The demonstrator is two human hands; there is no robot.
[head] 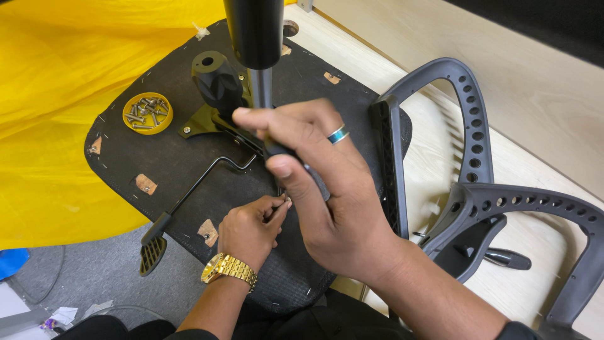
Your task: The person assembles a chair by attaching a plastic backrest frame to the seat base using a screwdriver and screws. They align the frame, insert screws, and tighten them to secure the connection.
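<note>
An upturned black chair seat (pixel 170 157) lies before me with its metal mechanism and gas cylinder (pixel 255 38) standing up. My right hand (pixel 321 182), with a ring, grips a black-handled screwdriver (pixel 311 176) pointing down at the seat. My left hand (pixel 251 230), wearing a gold watch, pinches a small screw (pixel 286 200) at the screwdriver's tip. A black lever with a paddle end (pixel 154 249) runs from the mechanism toward the seat's near left edge.
A yellow lid (pixel 147 113) holding several screws rests on the seat at the left. A yellow cloth (pixel 56 94) lies under the seat. Grey plastic chair armrest frames (pixel 478 189) lie at the right on a light wooden floor.
</note>
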